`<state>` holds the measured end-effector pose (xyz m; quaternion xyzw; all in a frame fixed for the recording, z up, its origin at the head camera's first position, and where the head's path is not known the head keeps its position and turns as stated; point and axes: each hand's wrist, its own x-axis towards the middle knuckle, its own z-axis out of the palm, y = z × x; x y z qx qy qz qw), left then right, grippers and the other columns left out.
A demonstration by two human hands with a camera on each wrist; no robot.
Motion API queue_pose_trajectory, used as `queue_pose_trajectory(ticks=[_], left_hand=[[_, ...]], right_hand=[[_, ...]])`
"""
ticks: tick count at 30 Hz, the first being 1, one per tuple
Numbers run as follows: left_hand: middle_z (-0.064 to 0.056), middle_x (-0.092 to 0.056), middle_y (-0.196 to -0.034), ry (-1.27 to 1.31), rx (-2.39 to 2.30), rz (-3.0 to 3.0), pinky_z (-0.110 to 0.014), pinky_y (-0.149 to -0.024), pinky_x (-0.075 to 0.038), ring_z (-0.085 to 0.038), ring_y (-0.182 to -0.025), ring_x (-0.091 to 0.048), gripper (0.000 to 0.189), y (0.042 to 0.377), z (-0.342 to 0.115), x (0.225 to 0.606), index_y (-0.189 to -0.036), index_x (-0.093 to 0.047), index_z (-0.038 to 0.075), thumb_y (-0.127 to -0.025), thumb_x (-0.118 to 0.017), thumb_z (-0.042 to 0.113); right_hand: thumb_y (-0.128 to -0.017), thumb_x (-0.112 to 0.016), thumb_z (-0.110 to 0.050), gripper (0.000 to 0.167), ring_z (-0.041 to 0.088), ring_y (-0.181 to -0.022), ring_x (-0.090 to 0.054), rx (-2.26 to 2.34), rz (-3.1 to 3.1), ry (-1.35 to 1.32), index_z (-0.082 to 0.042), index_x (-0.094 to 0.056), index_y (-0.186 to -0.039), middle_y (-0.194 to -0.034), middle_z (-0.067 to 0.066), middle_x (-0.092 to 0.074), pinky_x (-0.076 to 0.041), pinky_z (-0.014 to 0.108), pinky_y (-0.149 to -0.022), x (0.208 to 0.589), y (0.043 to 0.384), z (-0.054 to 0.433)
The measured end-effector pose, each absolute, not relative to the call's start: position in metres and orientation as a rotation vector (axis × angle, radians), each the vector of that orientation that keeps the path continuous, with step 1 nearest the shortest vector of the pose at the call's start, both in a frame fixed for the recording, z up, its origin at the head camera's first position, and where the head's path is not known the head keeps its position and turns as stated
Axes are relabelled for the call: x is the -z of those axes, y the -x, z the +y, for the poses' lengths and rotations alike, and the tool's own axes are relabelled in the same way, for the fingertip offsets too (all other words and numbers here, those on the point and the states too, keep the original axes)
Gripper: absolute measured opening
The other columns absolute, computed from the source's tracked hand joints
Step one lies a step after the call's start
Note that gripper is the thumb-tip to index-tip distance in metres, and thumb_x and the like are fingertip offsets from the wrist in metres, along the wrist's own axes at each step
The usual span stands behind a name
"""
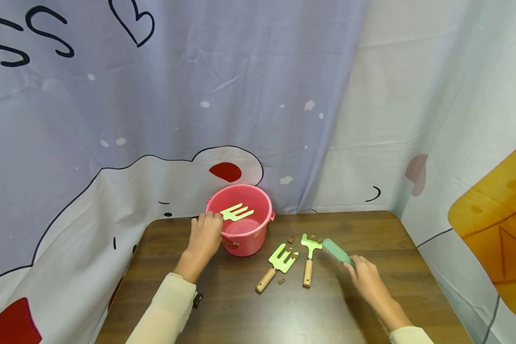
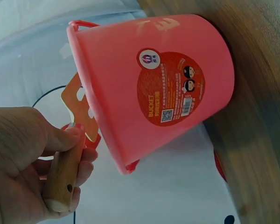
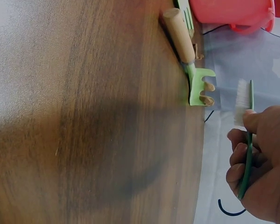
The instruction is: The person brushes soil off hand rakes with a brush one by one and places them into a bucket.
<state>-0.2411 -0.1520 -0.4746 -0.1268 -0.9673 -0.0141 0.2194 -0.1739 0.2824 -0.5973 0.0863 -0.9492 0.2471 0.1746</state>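
The garden fork was at the bucket's mouth, left of the frame's centre, its long axis running nearly crosswise, tines pointing right and slightly up. From the left hand, gripping its wooden handle at the rim, the tines reached rightward; how deep they dipped, I couldn't tell. That hand was the nearer one to the pink bucket.

The right hand held a green brush by its handle, the brush slanting toward the upper left, its tip near the small rake, with a gap showing in the right wrist view. The rake lay nearly upright in the frame, head up, closer to the right hand.

Left of it, a second fork pointed to the upper right. Brown bits dotted the table around them.
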Motion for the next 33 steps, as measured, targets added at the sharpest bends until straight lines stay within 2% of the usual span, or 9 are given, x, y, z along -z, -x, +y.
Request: queue_pose_trajectory(ticks=[8,15,21,27,33], left_hand=[[-0.018,-0.068,-0.083,0.361,0.072,-2.787,-0.057,-0.071,-0.05,-0.039,-0.082,-0.065,0.005,0.25,-0.151,0.471,-0.087,-0.071,0.0,-0.084,-0.072,-0.003],[-0.021,-0.069,-0.086,0.376,0.166,-2.876,-0.058,-0.075,-0.05,-0.04,-0.085,-0.066,0.01,0.258,-0.147,0.467,-0.086,-0.073,0.001,-0.086,-0.068,-0.008],[-0.023,-0.066,-0.087,0.377,0.184,-2.929,-0.057,-0.073,-0.052,-0.043,-0.084,-0.067,0.014,0.265,-0.143,0.465,-0.088,-0.073,-0.001,-0.091,-0.062,-0.009],[-0.023,-0.068,-0.085,0.409,0.132,-2.973,-0.055,-0.071,-0.056,-0.041,-0.082,-0.067,0.009,0.275,-0.136,0.46,-0.088,-0.073,-0.002,-0.088,-0.067,-0.009],[-0.025,-0.071,-0.089,0.399,0.088,-3.046,-0.053,-0.075,-0.055,-0.043,-0.085,-0.063,0.008,0.28,-0.129,0.459,-0.09,-0.074,0.0,-0.082,-0.075,-0.004]], right_hand=[[-0.092,-0.074,-0.005,0.028,0.018,-0.073,-0.061,-0.686,-2.733,-0.252,0.015,-0.068,-0.111,-0.091,0.015,-0.062,-0.057,0.031,-0.063,0.595,0.172,0.284],[-0.093,-0.072,-0.004,0.031,0.015,-0.07,-0.056,-0.683,-2.781,-0.252,0.017,-0.067,-0.115,-0.091,0.014,-0.06,-0.055,0.025,-0.062,0.595,0.17,0.285],[-0.092,-0.073,-0.006,0.032,0.013,-0.069,-0.053,-0.665,-2.778,-0.255,0.015,-0.068,-0.115,-0.089,0.012,-0.06,-0.052,0.025,-0.06,0.596,0.171,0.285],[-0.091,-0.074,-0.006,0.032,0.013,-0.071,-0.055,-0.673,-2.793,-0.248,0.014,-0.069,-0.115,-0.09,0.012,-0.062,-0.053,0.026,-0.061,0.597,0.17,0.285],[-0.09,-0.075,-0.006,0.031,0.014,-0.072,-0.057,-0.681,-2.792,-0.266,0.014,-0.07,-0.114,-0.09,0.012,-0.063,-0.054,0.026,-0.061,0.599,0.17,0.285]])
